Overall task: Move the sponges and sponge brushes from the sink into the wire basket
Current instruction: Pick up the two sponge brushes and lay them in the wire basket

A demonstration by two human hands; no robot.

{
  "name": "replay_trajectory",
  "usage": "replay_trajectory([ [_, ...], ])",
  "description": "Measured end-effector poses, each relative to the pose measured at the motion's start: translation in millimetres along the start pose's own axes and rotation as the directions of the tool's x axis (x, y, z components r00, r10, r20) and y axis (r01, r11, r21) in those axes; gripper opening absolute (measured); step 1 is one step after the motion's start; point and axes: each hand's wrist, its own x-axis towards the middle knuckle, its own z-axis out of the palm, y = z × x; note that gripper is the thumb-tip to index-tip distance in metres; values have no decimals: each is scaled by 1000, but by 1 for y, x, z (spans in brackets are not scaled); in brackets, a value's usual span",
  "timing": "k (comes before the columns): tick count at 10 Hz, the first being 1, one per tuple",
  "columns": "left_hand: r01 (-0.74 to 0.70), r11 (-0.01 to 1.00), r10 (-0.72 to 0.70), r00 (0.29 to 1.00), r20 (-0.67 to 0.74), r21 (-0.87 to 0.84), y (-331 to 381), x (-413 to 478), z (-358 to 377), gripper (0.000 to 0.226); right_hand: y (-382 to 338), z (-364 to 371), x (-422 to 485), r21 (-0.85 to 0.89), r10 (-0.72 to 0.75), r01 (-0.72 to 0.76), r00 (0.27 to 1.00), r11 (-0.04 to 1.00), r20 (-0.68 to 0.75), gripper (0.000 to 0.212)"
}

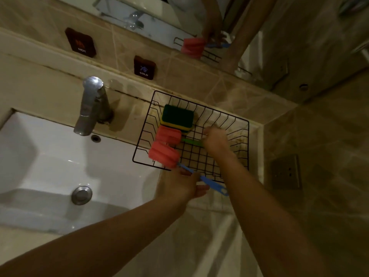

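Observation:
A black wire basket (242,124) stands on the counter to the right of the white sink (40,156). Inside it, at the back left, lies a green and yellow sponge (177,117). My right hand (215,139) is inside the basket, closed on the green handle of a pink sponge brush (168,135). My left hand (182,185) grips the blue handle of a second pink sponge brush (164,154), whose head hangs over the basket's near left rim. The sink basin shows no sponges.
A chrome tap (90,104) rises behind the sink, and a round drain plug (81,195) sits in the basin. HOT (80,42) and COLD (144,67) labels are on the tiled wall. A mirror (179,21) runs along the back.

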Motion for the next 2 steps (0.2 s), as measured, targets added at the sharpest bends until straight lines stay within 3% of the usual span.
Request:
replay_trajectory([
  [1, 96, 985, -97, 995, 0, -143, 2, 14, 31, 5, 6, -25, 2, 26, 39, -39, 999, 999, -11, 19],
  [2, 41, 990, -44, 999, -22, -138, 7, 27, 44, 23, 9, -40, -1, 35, 37, -36, 998, 999, -53, 23],
])
